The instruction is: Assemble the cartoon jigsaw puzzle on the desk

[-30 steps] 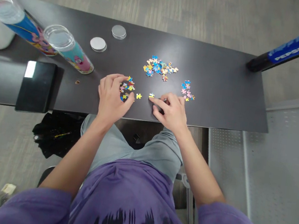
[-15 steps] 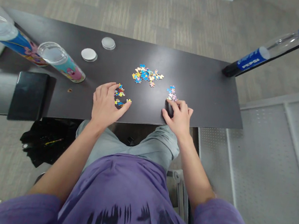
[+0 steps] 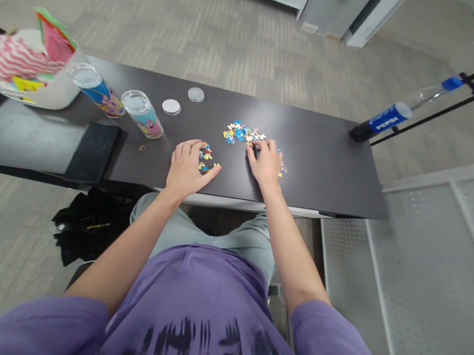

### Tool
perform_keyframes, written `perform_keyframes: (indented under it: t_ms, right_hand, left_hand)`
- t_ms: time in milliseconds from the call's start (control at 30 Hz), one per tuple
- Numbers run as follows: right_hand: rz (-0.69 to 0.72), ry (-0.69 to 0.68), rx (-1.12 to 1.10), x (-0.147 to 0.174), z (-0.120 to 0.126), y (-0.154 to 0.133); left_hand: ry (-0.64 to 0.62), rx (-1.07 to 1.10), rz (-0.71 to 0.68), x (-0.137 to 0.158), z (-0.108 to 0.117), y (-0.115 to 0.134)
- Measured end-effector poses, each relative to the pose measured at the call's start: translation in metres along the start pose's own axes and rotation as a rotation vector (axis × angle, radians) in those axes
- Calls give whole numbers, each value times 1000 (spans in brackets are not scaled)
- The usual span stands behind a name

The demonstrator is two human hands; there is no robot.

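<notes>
On the dark table, my left hand [image 3: 188,168] lies with thumb and fingers apart, curved around a small cluster of jigsaw pieces [image 3: 206,152]. My right hand [image 3: 267,164] is at the near right edge of a larger jigsaw pile [image 3: 238,133], its fingertips by the pieces there. A gap shows between its thumb and bent fingers, and no piece can be made out in them. Just right of that hand, partly hidden by it, lies a third group of jigsaw pieces [image 3: 282,169], pink and blue.
Two clear-topped printed canisters, one blue [image 3: 99,92] and one pink and teal [image 3: 144,116], stand left. Two round lids [image 3: 171,107] lie behind. A black flat case [image 3: 92,152], a loose piece [image 3: 142,147] and a white basket [image 3: 51,92] are farther left. A Pepsi bottle [image 3: 387,118] stands right.
My right hand has moved left and away from me, from the pink and blue group to the larger pile. My left hand stays by its cluster. The camera view has tilted up.
</notes>
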State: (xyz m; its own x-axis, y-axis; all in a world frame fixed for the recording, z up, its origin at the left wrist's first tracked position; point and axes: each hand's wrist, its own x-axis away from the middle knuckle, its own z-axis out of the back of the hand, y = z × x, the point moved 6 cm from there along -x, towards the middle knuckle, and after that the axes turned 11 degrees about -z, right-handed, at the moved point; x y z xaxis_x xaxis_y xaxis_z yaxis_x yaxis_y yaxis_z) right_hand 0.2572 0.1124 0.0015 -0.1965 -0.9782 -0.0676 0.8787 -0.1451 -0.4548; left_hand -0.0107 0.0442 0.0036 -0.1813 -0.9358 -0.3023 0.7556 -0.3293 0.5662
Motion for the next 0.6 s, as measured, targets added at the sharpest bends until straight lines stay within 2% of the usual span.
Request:
perform_keyframes:
  t_ms: [267,367,467,600]
  right_hand:
    - [148,44,-77,6,-3,7]
    - [243,-9,-64,15,-5,0]
    - [320,-85,-45,22,-7,-6]
    - [347,-91,-47,22,-7,-5]
  left_hand:
    - [81,-1,-51,0,-9,-8]
    - [63,18,-91,-2,-12,-10]
    - [55,126,-123,-5,-13,-16]
    - [165,419,-63,-10,-6,-40]
